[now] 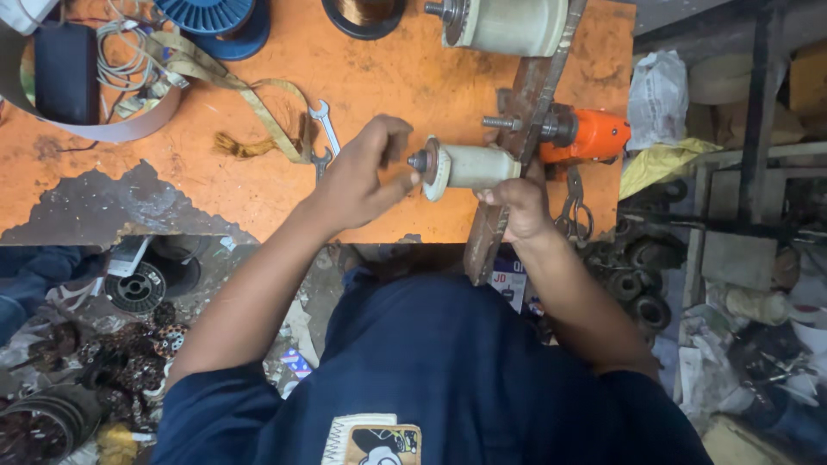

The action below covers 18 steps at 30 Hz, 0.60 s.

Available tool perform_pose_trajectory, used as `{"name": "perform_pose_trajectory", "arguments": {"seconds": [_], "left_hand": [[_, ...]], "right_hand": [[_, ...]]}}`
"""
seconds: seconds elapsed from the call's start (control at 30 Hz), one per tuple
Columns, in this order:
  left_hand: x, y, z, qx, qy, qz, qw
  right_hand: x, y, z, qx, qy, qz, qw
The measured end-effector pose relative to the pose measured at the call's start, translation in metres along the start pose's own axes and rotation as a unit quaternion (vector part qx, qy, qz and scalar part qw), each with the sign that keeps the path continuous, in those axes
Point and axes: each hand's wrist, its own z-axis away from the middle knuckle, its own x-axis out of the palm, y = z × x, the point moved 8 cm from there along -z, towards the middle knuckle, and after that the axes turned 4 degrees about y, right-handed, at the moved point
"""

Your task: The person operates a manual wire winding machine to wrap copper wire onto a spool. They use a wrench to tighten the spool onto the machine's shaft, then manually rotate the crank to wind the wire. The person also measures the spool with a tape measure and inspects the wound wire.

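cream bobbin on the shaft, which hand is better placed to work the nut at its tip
Left. The left hand already has its fingers at the nut on the free end of the cream bobbin. The right hand sits below the bobbin's far end, by the wooden bracket, seemingly steadying it.

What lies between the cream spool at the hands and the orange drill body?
In the head view, a worn wooden plank stands between the cream spool and the orange drill; a shaft passes through it.
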Motion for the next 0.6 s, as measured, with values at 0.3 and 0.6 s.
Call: {"name": "perform_pose_trajectory", "arguments": {"seconds": [0.3, 0.6], "left_hand": [[0.020, -0.004, 0.002, 0.013, 0.010, -0.029, 0.999], [0.026, -0.022, 0.008, -0.176, -0.056, 0.035, 0.982]], "right_hand": [[0.003, -0.003, -0.002, 0.001, -0.008, 0.019, 1.000], [0.001, 0.000, -0.002, 0.008, 0.002, 0.003, 1.000]]}}
